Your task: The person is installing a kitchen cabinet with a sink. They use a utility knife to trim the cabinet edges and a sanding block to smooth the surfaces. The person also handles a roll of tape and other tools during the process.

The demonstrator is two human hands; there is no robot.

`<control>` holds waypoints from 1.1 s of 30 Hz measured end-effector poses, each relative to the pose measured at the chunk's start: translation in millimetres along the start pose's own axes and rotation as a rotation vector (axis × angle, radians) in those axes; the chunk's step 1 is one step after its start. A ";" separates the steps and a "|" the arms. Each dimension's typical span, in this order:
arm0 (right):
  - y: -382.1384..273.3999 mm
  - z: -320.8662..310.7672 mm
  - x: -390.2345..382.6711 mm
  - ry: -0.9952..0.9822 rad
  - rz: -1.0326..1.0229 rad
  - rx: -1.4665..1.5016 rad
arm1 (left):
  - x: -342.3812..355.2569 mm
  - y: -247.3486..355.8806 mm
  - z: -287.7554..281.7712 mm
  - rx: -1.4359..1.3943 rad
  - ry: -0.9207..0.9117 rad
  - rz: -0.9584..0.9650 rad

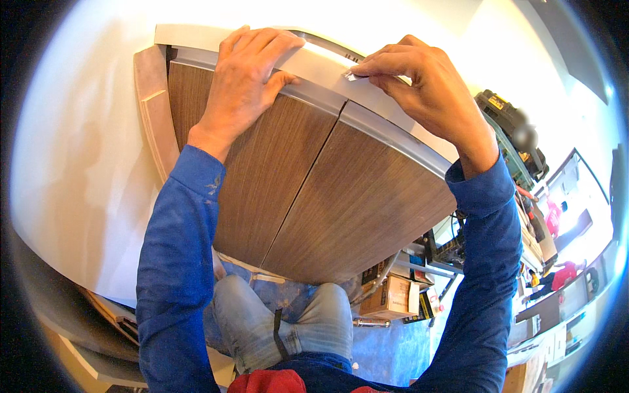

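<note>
In front of me stands a cabinet with two brown wood-grain doors [275,164] below a pale countertop edge [314,64]. My left hand [246,85] lies over this edge, its fingers stretched across the top and its thumb apart at the front. My right hand [426,85] is closed in a pinch just over the edge, to the right. Between its thumb and fingertips pokes out a small whitish, shiny scrap [351,76]; its material is too small to make out. A grey metal strip [386,128] runs under the edge, along the tops of the doors.
A curved bare wood panel [157,121] flanks the cabinet's left side against a white wall [78,150]. Cardboard boxes [390,296] stand on the floor to the right. Beyond my right arm are a black tool case [501,108] and, farther off, people in red [565,275].
</note>
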State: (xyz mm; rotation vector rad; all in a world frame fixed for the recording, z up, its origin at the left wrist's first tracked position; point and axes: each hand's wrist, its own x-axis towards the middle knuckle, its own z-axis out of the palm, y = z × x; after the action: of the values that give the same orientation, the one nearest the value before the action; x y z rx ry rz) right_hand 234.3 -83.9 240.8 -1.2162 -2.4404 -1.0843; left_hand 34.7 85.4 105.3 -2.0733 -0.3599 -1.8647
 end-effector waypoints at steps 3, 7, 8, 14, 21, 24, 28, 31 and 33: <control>-1.0 -3.6 4.0 -0.054 0.035 -0.006 | 1.1 -1.0 0.3 0.002 0.004 0.006; 0.3 -4.4 5.4 -0.038 0.040 -0.022 | 2.9 -4.0 1.0 0.022 0.004 0.014; 0.2 -3.7 5.3 -0.049 0.045 -0.031 | 2.9 -4.4 0.9 0.014 0.002 0.014; 0.9 -5.0 26.9 -0.017 0.143 0.145 | 4.7 -4.7 1.8 0.004 0.003 0.013; -3.0 -35.7 53.7 -0.092 -0.049 0.175 | 4.1 -6.6 0.1 0.037 -0.042 0.015; -6.5 -35.4 60.4 -0.180 -0.024 0.048 | 4.4 -7.9 1.0 0.031 -0.024 0.040; -3.7 -31.8 62.1 -0.313 0.093 -0.064 | 4.7 -7.4 2.2 0.024 -0.011 0.039; -0.4 -24.4 60.2 -0.173 -0.116 -0.132 | 4.2 -6.7 2.2 0.025 0.000 0.042; 1.3 -19.5 60.1 -0.155 -0.099 -0.128 | 4.4 -7.1 2.3 0.020 -0.006 0.040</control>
State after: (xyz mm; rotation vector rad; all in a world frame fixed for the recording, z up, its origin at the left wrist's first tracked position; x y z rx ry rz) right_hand 194.4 -60.5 283.7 -1.2735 -2.6066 -1.2335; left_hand 34.5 92.6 110.0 -2.0587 -0.3348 -1.8245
